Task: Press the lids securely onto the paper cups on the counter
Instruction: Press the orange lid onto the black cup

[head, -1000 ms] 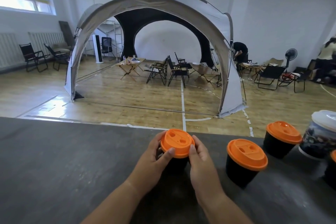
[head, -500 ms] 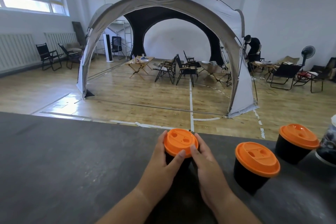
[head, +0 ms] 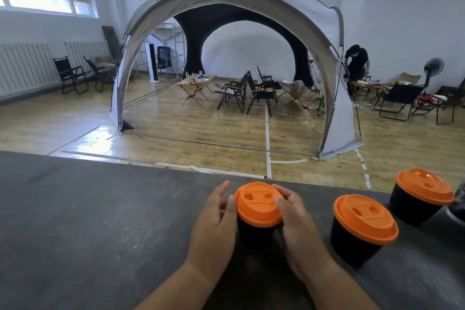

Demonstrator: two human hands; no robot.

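A cup (head: 254,234) is steadied on the counter (head: 100,221) by an uncurled left hand (head: 214,226) while its lid (head: 256,205) is gripped by the right hand (head: 297,224), apparently for sealing.

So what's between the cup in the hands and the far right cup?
A third black cup with an orange lid stands on the counter between the held cup and the far right cup; the head view shows it.
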